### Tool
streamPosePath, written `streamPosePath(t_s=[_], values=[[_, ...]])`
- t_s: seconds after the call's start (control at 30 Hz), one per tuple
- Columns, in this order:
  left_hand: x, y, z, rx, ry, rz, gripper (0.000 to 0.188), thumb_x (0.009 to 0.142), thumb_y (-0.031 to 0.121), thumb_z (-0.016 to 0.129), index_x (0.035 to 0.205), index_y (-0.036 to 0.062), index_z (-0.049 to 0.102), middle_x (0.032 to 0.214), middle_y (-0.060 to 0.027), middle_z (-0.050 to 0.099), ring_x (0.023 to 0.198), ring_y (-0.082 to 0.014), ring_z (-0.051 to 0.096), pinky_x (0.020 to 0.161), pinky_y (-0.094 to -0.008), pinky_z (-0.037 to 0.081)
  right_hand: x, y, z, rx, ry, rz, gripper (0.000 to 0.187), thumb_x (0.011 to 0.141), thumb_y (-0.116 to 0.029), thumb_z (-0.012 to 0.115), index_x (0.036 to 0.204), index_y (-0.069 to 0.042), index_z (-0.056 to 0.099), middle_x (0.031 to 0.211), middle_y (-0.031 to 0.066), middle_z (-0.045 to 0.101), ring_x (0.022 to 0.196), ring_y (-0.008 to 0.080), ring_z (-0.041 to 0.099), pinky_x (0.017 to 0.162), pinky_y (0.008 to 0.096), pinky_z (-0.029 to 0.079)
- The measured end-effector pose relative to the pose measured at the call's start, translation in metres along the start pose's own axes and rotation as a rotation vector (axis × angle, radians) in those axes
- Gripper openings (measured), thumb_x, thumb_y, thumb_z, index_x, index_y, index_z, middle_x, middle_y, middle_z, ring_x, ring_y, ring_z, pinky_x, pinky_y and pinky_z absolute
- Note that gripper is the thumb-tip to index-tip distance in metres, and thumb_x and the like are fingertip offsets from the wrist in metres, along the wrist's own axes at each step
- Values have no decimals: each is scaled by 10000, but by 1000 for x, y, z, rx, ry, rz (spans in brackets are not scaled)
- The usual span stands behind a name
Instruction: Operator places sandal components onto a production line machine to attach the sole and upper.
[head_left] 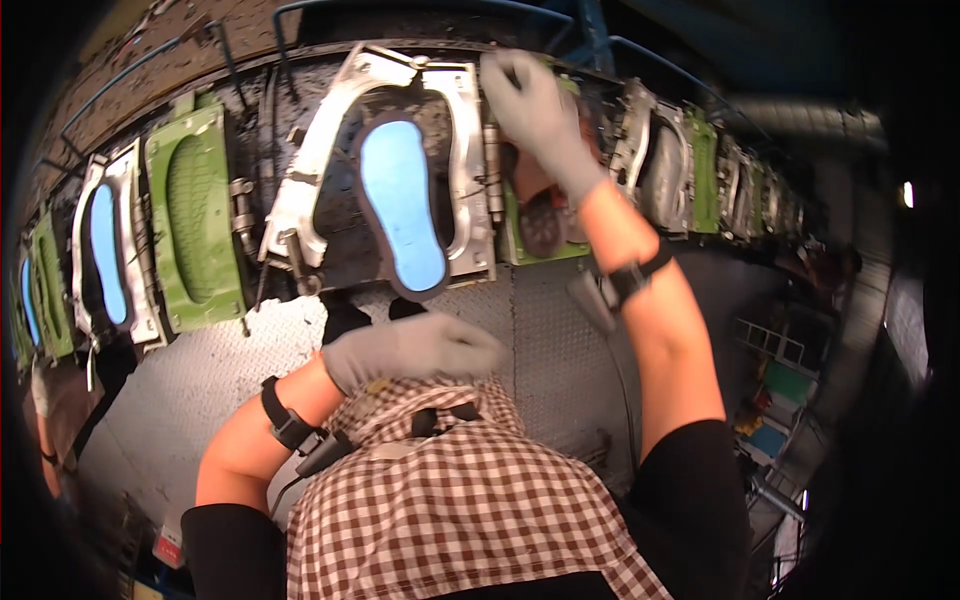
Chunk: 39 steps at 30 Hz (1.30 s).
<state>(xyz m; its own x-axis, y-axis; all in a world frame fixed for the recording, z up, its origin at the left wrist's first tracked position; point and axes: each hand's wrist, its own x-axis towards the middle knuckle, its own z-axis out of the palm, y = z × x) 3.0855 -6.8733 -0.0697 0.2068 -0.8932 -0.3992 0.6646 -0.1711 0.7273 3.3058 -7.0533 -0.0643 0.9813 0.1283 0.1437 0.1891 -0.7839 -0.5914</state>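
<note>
My right hand [532, 115], in a grey glove, is at the upper right corner of an opened silver shoe-sole mould [465, 150]. Its fingers are curled, and what they hold, if anything, is hidden. A blue insole-shaped piece [400, 200] with a dark rim lies inside that mould frame. Below the mould, my gloved left hand [415, 352] is held across my waist, over the checked apron [430, 480]. Motion blurs its fingers. Beneath my right wrist, a brown shoe-like piece [535, 180] and a dark sole [543, 230] sit by a green mould half [575, 248].
Several more green moulds [195, 215] and silver moulds [148, 250] line the bench to both sides, one with a blue insole-shaped piece [107, 250]. Blue rails [430, 5] run behind. Another person's arm [45, 420] shows at far left. Metal tread plate [200, 400] lies below.
</note>
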Motion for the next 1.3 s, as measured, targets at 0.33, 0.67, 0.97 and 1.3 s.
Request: streamPosePath(t_s=[0.33,0.67,0.97,1.3], values=[[79,106,118,-181,-682,23,431,987,282,591,1223,-77,623,1110,-166,708,1025,-249,662,894,-351,534,82,-1,-55,-196,71,-158,334,934,-408,579,1093,-152,724,1082,132,725,1058,332,675,923,412,523],[141,98,161,-154,-303,237,333,969,293,597,1048,-25,662,966,-104,687,875,-169,624,769,-307,499,80,44,-74,-387,-100,-164,405,978,-445,573,1247,-170,698,1073,74,751,991,236,718,870,344,533],[158,128,147,-452,14,201,228,986,220,613,916,21,698,842,-64,709,749,-114,622,716,-290,512,80,45,-87,-267,-178,-292,388,957,-429,588,1216,-165,705,1179,105,711,1085,310,679,917,383,535],[214,152,126,-364,362,404,166,950,121,617,913,-19,697,808,-85,707,762,-144,670,714,-303,522,91,37,-81,-215,-116,-392,385,966,-404,627,1167,-88,718,1046,91,747,935,194,715,838,318,540]])
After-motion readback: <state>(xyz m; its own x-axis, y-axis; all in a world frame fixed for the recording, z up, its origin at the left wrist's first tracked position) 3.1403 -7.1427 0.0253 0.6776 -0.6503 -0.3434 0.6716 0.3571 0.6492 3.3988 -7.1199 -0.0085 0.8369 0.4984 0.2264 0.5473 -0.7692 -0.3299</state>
